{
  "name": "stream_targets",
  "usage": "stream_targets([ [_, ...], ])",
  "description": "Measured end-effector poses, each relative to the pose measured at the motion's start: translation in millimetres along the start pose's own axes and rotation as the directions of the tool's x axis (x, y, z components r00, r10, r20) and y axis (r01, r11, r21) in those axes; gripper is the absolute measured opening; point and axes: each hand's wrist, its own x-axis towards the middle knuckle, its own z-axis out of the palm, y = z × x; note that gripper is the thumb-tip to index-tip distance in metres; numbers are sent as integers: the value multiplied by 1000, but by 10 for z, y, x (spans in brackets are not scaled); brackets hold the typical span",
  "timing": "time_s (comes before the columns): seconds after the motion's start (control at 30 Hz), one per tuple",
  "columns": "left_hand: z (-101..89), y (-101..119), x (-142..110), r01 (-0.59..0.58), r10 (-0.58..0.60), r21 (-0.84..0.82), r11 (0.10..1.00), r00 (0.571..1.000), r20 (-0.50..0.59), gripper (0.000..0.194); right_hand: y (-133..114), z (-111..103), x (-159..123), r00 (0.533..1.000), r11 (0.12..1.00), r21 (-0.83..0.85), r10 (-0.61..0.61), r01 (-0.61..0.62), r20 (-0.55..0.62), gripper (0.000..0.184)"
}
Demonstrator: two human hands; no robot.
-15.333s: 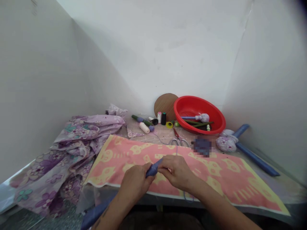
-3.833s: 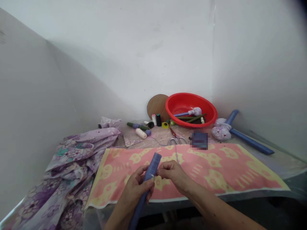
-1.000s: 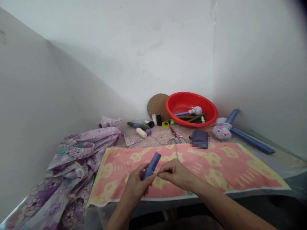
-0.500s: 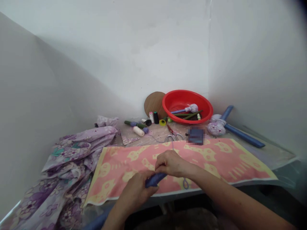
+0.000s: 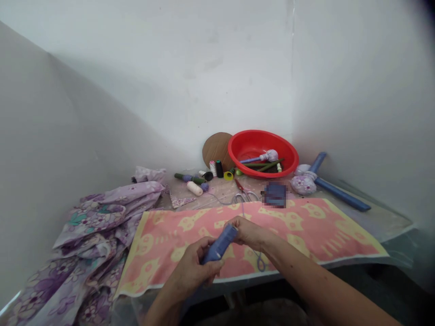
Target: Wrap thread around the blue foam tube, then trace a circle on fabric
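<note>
My left hand (image 5: 197, 267) is wrapped round a blue-covered rod (image 5: 222, 242), its thumb along the near side. The rod slants up to the right and its end faces up. Against that upper end my right hand (image 5: 248, 233) is closed, its fingertips partly hidden behind the rod; what they pinch cannot be made out. A thin lilac yarn (image 5: 261, 262) shows below my right wrist in a small loop, and another stretch of it runs back toward the scissors (image 5: 244, 194). Beneath both hands spreads a pink and yellow patterned mat (image 5: 163, 244).
Floral purple fabric (image 5: 98, 226) is heaped at left. Behind the mat lie a white thread spool (image 5: 195, 188), a green stick (image 5: 188, 178) wound with yarn and a blurred blue item (image 5: 276, 194). A red basin (image 5: 263, 174) and a blue rod with floral bundles (image 5: 343, 194) stand farther back.
The blue rod has tilted up, so its end now shows in front of my right fingers. My right hand has shifted slightly right, to the rod's end. The view has moved slightly.
</note>
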Motion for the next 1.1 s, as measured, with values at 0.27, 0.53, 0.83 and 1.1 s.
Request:
stream_targets([
  [0.27, -36, -120, 81, -33, 8, -177, 984, 990, -138, 54, -37, 206, -51, 983, 993, 114, -1, 22, -183, 15],
  [0.53, -37, -69, 54, -70, 45, -186, 980, 990, -137, 51, -40, 319, -88, 964, 982, 128, -101, 135, -244, 25],
  [0.83, -133, -124, 75, -62, 48, -68, 996, 982, -185, 41, 4, 282, -136, 955, 958, -144, -266, 247, -134, 22],
  [1.1, -77, -82, 90, -33, 32, 0, 999, 970, -243, 48, 57, 256, -177, 935, 886, -383, -331, 262, -126, 23],
])
